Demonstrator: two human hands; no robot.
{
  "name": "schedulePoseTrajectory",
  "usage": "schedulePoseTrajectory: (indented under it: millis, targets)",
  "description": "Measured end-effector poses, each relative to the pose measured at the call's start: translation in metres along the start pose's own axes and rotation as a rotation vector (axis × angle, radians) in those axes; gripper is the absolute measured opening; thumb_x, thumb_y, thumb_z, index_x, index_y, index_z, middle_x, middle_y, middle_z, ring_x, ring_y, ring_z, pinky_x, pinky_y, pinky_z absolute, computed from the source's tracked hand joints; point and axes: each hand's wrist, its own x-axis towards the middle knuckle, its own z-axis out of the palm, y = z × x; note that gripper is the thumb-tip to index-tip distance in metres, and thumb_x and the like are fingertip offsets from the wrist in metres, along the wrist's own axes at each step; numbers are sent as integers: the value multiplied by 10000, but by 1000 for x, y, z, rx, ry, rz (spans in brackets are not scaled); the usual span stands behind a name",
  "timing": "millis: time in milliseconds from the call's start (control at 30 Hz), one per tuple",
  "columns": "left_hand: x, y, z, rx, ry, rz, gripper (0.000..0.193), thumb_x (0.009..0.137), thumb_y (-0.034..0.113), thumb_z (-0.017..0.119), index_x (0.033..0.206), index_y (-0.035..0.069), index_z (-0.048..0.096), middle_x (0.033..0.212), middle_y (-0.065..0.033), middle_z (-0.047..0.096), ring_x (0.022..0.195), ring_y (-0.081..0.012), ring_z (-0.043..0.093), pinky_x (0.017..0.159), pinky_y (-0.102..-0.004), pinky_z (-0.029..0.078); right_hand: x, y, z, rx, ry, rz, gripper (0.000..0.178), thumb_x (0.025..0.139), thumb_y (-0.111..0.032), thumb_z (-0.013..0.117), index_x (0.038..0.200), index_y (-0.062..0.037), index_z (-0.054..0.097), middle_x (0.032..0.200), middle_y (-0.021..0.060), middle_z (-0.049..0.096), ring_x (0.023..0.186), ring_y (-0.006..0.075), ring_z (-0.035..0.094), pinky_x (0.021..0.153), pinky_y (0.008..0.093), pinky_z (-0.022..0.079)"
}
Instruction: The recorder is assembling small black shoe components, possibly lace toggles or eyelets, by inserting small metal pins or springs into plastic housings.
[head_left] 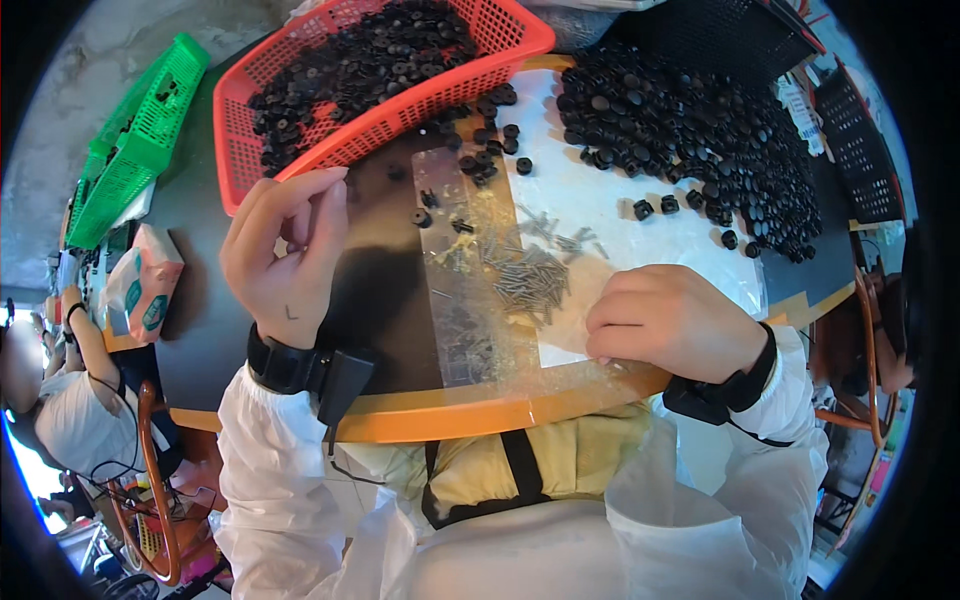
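Note:
My left hand (285, 250) is raised at the near left corner of a red basket (225, 150). Its thumb and forefinger are pressed together, and whatever may be between them is too small to make out. Near the table's front edge, my right hand (680, 325) rests with curled fingers on a white sheet (590, 240); anything inside its grip is hidden. Left of that hand lies a pile of small metal pins (530, 285) on clear plastic film (450, 330). Several loose black round parts (420, 217) are scattered between the pins and the basket, which holds many more.
A large heap of black round knobs (690, 140) covers the far right. Black crates (860, 150) stand beyond it. On the left are a green basket (140, 140) and a tissue pack (150, 285). Another person (90, 410) sits at far left.

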Motion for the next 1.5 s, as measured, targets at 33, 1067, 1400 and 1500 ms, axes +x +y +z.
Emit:
schedulePoseTrajectory:
  millis: [33, 1067, 1400, 1500]
  targets:
    - [0, -1, -1, 64, 15, -48, 166, 746, -38, 712, 882, 59, 712, 566, 17, 401, 486, -59, 365, 461, -234, 283, 1, 0, 0, -5, -17, -11, 104, 719, -106, 605, 795, -64, 548, 836, 48, 550, 832, 243, 553, 672, 340, 482]
    - [-25, 35, 12, -506, -478, -235, 506, 751, -49, 734, 1213, 16, 539, 957, -67, 659, 758, -105, 622, 641, -237, 532, 78, 9, 22, 556, 659, 211, 119, 753, -49, 742, 872, -50, 749, 819, 71, 710, 743, 158, 661, 663, 262, 506]
    - [-25, 36, 11, -567, -442, -303, 571, 758, -26, 742, 1267, 29, 491, 959, -62, 667, 771, -95, 616, 638, -226, 526, 82, 9, 26, 681, 600, 233, 139, 748, -14, 730, 879, -55, 752, 865, 54, 677, 805, 142, 621, 717, 263, 493]
    - [-25, 36, 9, -559, -428, -289, 574, 758, -24, 743, 1270, 30, 490, 954, -62, 671, 756, -92, 616, 636, -224, 526, 83, 9, 29, 640, 624, 229, 147, 741, -10, 733, 878, -61, 753, 860, 51, 677, 809, 140, 622, 715, 263, 494]
